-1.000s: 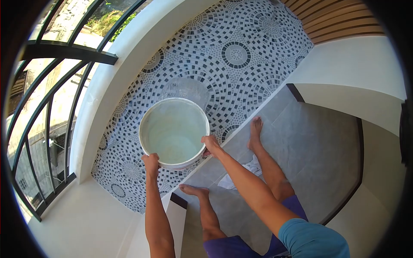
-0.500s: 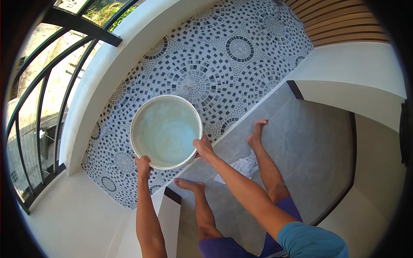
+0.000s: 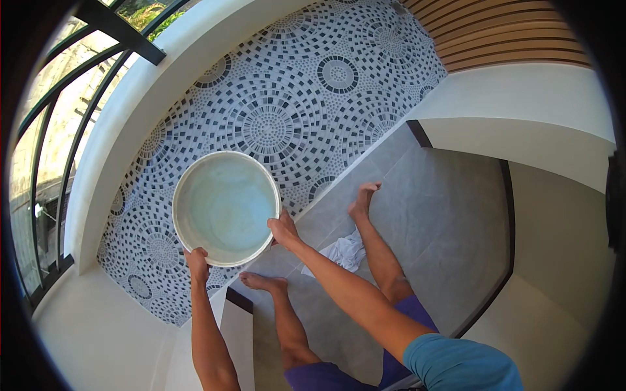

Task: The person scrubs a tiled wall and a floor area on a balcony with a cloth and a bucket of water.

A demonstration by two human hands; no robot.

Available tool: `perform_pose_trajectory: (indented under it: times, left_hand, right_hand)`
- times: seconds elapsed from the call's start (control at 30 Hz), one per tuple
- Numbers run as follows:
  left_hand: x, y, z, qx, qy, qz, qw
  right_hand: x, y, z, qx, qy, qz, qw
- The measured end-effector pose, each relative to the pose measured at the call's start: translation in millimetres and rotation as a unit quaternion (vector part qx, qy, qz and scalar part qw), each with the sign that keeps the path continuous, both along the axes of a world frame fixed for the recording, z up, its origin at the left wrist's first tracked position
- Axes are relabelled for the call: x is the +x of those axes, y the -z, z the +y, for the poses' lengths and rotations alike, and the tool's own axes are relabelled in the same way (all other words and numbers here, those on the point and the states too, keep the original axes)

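Observation:
A round whitish bucket (image 3: 228,205) with clear, bluish water inside is held over the mosaic floor. My left hand (image 3: 197,264) grips its rim at the lower left, fingers wrapped round the edge. On the lower right of the rim, my right hand (image 3: 283,231) is closed in the same way. Beneath and around the bucket lies the patterned mosaic floor (image 3: 270,127). A crumpled white cloth (image 3: 342,253) rests on the grey tiles between my bare feet.
A curved white ledge (image 3: 130,111) with a black metal railing (image 3: 120,29) borders the left. Brown wooden slats (image 3: 502,32) stand at the top right. Grey tiles (image 3: 443,208) lie under my feet, beside a pale curved wall (image 3: 521,98).
The view has shifted, so the floor, bucket and feet all appear farther left. Both hands keep their hold on the rim. The water's surface looks different inside the bucket.

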State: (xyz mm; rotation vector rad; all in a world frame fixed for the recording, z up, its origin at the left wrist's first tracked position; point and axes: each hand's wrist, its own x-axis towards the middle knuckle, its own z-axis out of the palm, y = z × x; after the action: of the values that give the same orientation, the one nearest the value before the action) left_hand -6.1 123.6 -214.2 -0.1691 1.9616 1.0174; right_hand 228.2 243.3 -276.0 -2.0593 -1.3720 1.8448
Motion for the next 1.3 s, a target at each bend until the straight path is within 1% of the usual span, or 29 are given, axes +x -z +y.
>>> perform_pose_trajectory:
  times: [0.03, 0.07, 0.1, 0.13, 0.17, 0.23, 0.3, 0.37, 0.5, 0.53, 0.57, 0.63, 0.67, 0.7, 0.8, 0.83, 0.93, 0.97, 1.03, 1.1, 1.13, 1.17, 1.2, 1.23, 1.3]
  left_hand:
    - [0, -4, 0, -0.026, 0.000, -0.002, 1.000]
    - [-8, 27, -22, 0.060, -0.013, -0.017, 0.998]
    - [-15, 28, -30, 0.014, 0.036, -0.039, 0.998]
    - [-16, 20, -28, 0.006, 0.059, -0.053, 0.997]
    - [-13, 16, -25, -0.022, 0.046, -0.034, 0.998]
    - [-1, 17, -20, 0.003, -0.048, 0.004, 0.999]
    - [-8, 17, -27, -0.020, -0.012, -0.028, 0.999]
    - [-8, 20, -29, -0.023, 0.009, -0.046, 0.999]
    - [-2, 16, -27, -0.004, 0.008, -0.025, 1.000]
    - [1, 14, -26, -0.003, 0.006, -0.017, 1.000]
    - [1, 15, -26, 0.030, 0.010, -0.017, 0.999]
    - [-3, 25, -30, -0.003, 0.027, -0.032, 0.999]
    - [-3, 15, -24, -0.026, 0.037, -0.038, 0.998]
    - [4, 8, -20, -0.027, 0.033, -0.014, 0.999]
    - [11, 4, -12, -0.046, 0.004, 0.015, 0.999]
    - [4, 14, -20, -0.035, 0.036, -0.007, 0.999]
    - [14, 3, -11, -0.057, 0.033, 0.010, 0.998]
    - [18, -4, -8, -0.063, 0.031, 0.002, 0.998]
    - [21, -2, -12, -0.029, 0.070, 0.015, 0.997]
    - [32, -8, -2, 0.004, 0.051, 0.018, 0.999]
    - [35, -6, 3, 0.035, 0.046, 0.017, 0.998]
    - [42, -22, 21, 0.044, 0.062, -0.005, 0.997]
    - [37, -17, 23, -0.025, 0.082, 0.000, 0.996]
    - [49, -27, 37, -0.025, 0.044, 0.038, 0.998]
    - [57, -30, 51, -0.033, 0.096, 0.036, 0.994]
  right_hand:
    - [-2, -10, 2, -0.050, 0.032, 0.023, 0.998]
    - [-3, -29, 8, -0.114, 0.070, 0.040, 0.990]
    - [-4, -43, 12, -0.140, 0.084, 0.058, 0.985]
    - [-5, -47, 10, -0.107, 0.087, 0.056, 0.989]
    - [-4, -47, 10, -0.111, 0.083, 0.060, 0.988]
    - [-6, -37, 6, -0.088, 0.070, 0.065, 0.991]
    - [-1, -21, -3, -0.047, 0.061, 0.056, 0.995]
    - [-1, -31, -2, -0.076, 0.075, 0.056, 0.993]
    - [-1, -48, 8, -0.112, 0.080, 0.052, 0.989]
    - [0, -37, 4, -0.088, 0.073, 0.046, 0.992]
    - [-1, -25, -1, -0.065, 0.066, 0.039, 0.995]
    - [5, -11, -7, -0.058, 0.067, 0.041, 0.995]
    - [6, -27, -1, -0.077, 0.075, 0.052, 0.993]
    - [5, -42, 6, -0.095, 0.083, 0.064, 0.990]
    - [6, -54, 15, -0.132, 0.101, 0.104, 0.981]
    - [7, -54, 16, -0.125, 0.102, 0.103, 0.981]
    - [18, -15, 3, -0.042, 0.092, 0.106, 0.989]
    - [17, -17, 5, -0.075, 0.106, 0.125, 0.984]
    - [25, -28, 10, -0.121, 0.133, 0.159, 0.971]
    - [31, -35, 21, -0.123, 0.141, 0.138, 0.973]
    - [36, -23, 20, -0.106, 0.130, 0.153, 0.974]
    - [42, -8, 21, -0.093, 0.118, 0.169, 0.974]
    - [48, -8, 26, -0.103, 0.122, 0.182, 0.970]
    - [53, -9, 30, -0.120, 0.126, 0.198, 0.965]
    - [69, -34, 49, -0.137, 0.150, 0.233, 0.951]
